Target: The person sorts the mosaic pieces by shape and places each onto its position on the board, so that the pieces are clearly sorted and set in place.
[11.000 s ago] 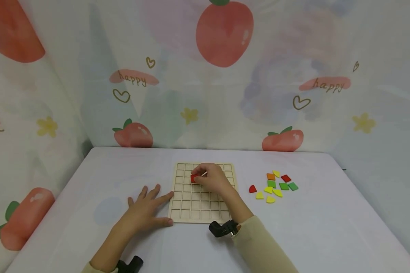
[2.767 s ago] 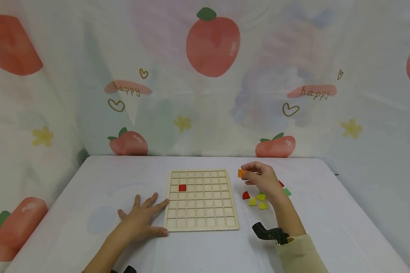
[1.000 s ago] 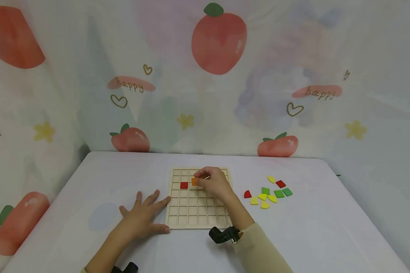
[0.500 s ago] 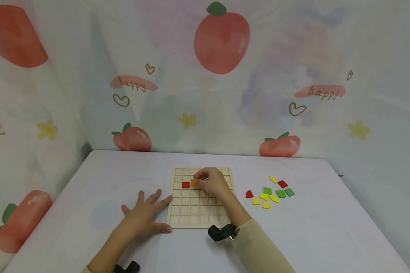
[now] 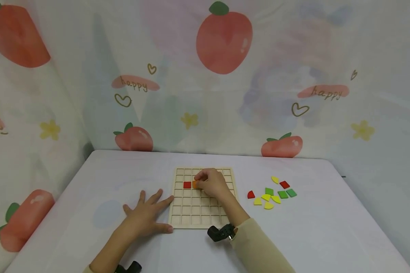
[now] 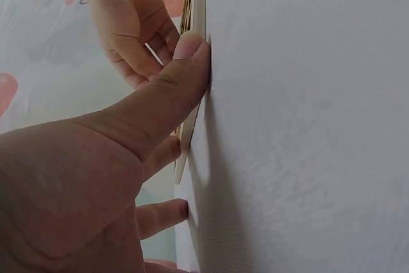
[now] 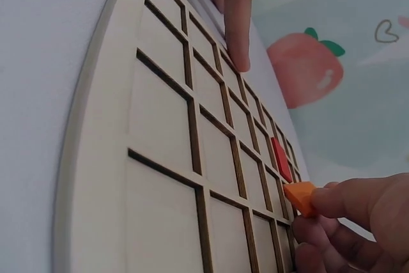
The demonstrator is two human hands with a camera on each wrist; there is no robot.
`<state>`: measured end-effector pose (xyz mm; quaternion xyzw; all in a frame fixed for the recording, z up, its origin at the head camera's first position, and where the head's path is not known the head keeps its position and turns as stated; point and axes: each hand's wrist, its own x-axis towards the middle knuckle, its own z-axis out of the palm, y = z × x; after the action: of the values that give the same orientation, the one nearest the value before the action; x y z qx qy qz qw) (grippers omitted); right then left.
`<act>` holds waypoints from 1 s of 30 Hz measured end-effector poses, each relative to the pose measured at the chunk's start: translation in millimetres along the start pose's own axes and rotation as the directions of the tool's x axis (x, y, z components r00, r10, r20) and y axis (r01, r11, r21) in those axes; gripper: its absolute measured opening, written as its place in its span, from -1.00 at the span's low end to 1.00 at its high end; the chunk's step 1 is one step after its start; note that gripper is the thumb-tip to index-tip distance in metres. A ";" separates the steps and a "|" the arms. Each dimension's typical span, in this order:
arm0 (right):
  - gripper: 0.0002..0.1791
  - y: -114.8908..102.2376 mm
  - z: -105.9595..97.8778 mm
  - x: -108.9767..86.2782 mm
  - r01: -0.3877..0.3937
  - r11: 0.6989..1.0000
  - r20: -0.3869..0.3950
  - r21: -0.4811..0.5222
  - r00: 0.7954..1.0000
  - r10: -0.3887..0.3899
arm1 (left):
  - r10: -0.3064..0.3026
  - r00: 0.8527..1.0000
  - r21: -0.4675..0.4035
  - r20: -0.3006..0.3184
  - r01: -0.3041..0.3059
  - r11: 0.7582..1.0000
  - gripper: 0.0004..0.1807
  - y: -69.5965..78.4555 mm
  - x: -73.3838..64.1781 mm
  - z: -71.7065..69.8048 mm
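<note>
My right hand pinches an orange square tile between thumb and fingers, low over a wooden grid board. In the right wrist view the tile is tilted, one corner right at a cell's edge. A red square tile lies in the cell just left of it. My left hand is spread flat on the table, its thumb and index fingertips at the board's left edge. In the left wrist view the left thumb rests against the board's side.
To the right of the board lie loose tiles: several yellow rounded pieces, green ones, a red diamond and a red quarter-round piece. A white cloth covers the table, with a printed curtain behind.
The right hand put a red square into the grid, picked up the orange tile from the loose pieces and brought it left over the board, lowering it beside the red square. The left hand stays put.
</note>
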<state>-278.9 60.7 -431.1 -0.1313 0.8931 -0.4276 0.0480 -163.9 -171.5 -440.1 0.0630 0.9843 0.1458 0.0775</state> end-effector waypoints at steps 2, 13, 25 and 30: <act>-0.92 -0.6 0.2 -0.1 -0.003 1.000 -0.007 -0.015 1.000 0.003 | 0.001 1.000 0.009 -0.001 -0.001 1.000 0.06 0.1 0.8 0.8; -0.93 -5.1 1.0 0.8 -0.023 0.997 -0.010 -0.078 1.000 0.022 | -0.006 1.000 -0.007 0.002 0.006 1.000 0.10 -0.9 -0.3 -0.1; -0.92 -7.1 2.1 1.8 -0.026 0.994 0.013 -0.110 1.000 0.028 | -0.005 1.000 0.005 0.026 0.005 1.000 0.09 -1.0 -2.2 -0.7; -0.91 -8.4 1.1 2.3 -0.037 0.993 0.023 -0.109 0.999 0.040 | -0.007 0.999 0.000 0.041 0.007 1.000 0.10 -0.6 -1.2 -0.5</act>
<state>-279.3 54.2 -425.3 -0.1216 0.9167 -0.3759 0.0601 -162.9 -172.4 -439.7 0.0624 0.9827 0.1440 0.0980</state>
